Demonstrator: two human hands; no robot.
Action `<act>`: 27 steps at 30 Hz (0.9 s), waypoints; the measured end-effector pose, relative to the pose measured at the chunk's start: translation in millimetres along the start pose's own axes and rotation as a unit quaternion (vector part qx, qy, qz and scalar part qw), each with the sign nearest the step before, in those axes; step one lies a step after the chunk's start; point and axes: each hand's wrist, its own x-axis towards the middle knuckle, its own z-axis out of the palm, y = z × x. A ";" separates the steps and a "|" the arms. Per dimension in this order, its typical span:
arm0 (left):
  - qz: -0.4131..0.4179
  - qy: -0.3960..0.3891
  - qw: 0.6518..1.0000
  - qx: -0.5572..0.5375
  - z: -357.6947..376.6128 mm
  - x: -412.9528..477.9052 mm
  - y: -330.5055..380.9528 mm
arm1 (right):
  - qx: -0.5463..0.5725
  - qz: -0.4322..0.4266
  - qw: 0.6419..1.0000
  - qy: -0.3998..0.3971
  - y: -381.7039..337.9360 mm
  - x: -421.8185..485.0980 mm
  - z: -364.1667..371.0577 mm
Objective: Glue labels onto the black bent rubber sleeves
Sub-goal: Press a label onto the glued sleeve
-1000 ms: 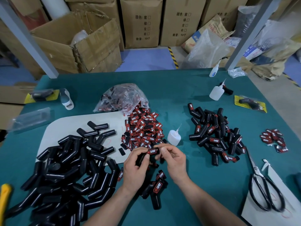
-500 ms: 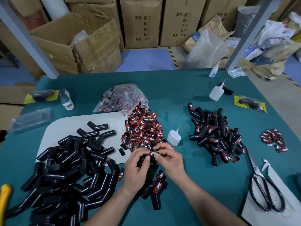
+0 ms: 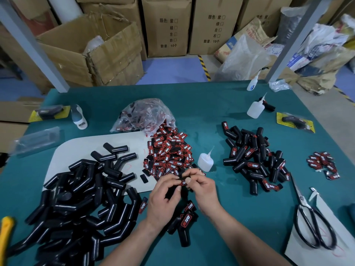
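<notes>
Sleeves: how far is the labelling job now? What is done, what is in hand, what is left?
Done: the labelled pile on the right, plus a few labelled sleeves by the wrists. In hand: the left hand holds one sleeve while the right hand pinches a label onto it. Left: the big bare pile on the left, seemingly larger than the labelled one, and many loose labels.

A single head-worn wide view looks forward and down, close over the green table [image 3: 211,112] toward cartons [image 3: 167,25].
</notes>
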 end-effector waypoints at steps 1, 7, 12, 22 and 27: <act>0.004 0.002 1.000 0.002 0.2 0.4 -0.1 | 0.009 0.007 1.000 0.000 0.1 0.4 -0.1; 0.011 -0.010 1.000 0.003 -0.2 -1.6 -3.0 | 0.016 0.006 0.999 -0.049 2.3 -2.5 -0.3; -0.004 -0.008 1.000 -0.003 1.0 -2.0 -4.3 | 0.053 0.037 0.997 -0.046 0.2 -1.9 1.3; -0.059 0.010 0.997 -0.043 1.2 -3.6 3.2 | 0.136 0.063 0.987 -0.051 -4.8 -4.6 7.6; -0.032 -0.008 0.999 -0.022 1.0 -4.7 6.2 | 0.132 0.062 0.987 -0.068 -6.8 -5.7 6.2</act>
